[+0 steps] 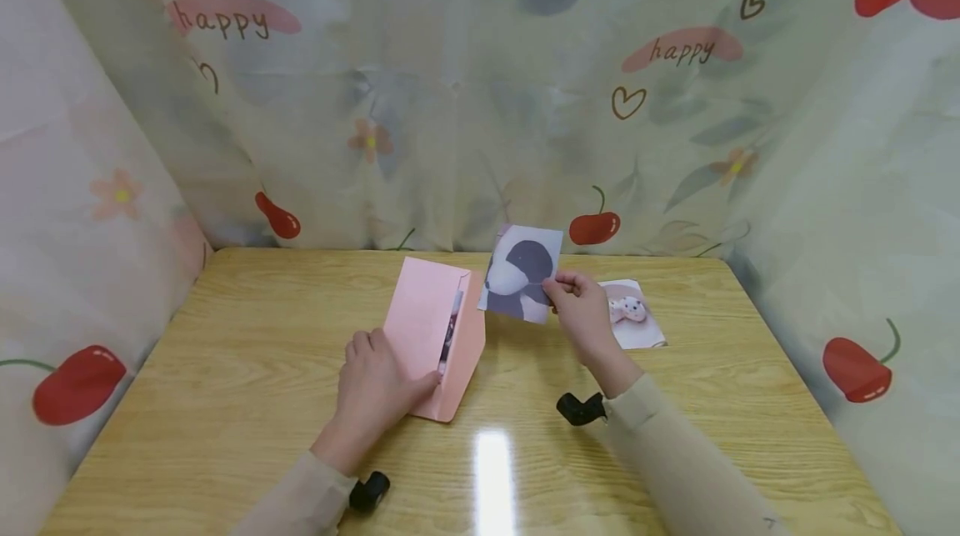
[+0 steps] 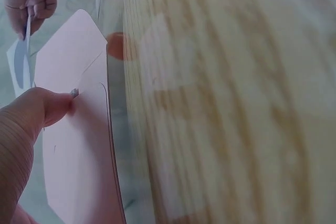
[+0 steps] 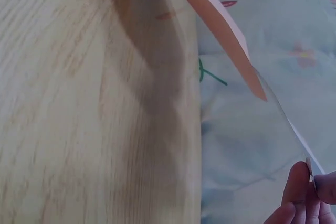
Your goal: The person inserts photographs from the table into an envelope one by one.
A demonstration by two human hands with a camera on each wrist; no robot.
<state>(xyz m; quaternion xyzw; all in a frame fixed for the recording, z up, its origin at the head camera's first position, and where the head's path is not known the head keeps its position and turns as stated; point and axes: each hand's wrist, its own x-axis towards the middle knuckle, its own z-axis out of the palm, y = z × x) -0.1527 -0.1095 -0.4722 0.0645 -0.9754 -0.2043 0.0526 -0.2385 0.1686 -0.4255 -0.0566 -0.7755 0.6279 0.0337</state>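
Note:
A pink envelope (image 1: 422,303) is tilted up off the table, its flap (image 1: 471,353) folded open toward the right. My left hand (image 1: 378,382) grips it near the lower end, with the thumb at the opening. Inside the opening shows the dark, patterned edge of a picture (image 1: 450,336). To the right, my right hand (image 1: 583,311) pinches a photo card (image 1: 517,273) with a grey and white plush-like picture by its right edge, close beside the envelope. In the right wrist view the card (image 3: 286,114) appears edge-on between thumb and fingers.
Another photo card (image 1: 641,319) with a spotted bow lies on the wooden table (image 1: 262,369), partly behind my right hand. A printed curtain (image 1: 457,102) with cherries surrounds the table at the back and sides. Black wrist devices (image 1: 581,409) sit at both cuffs.

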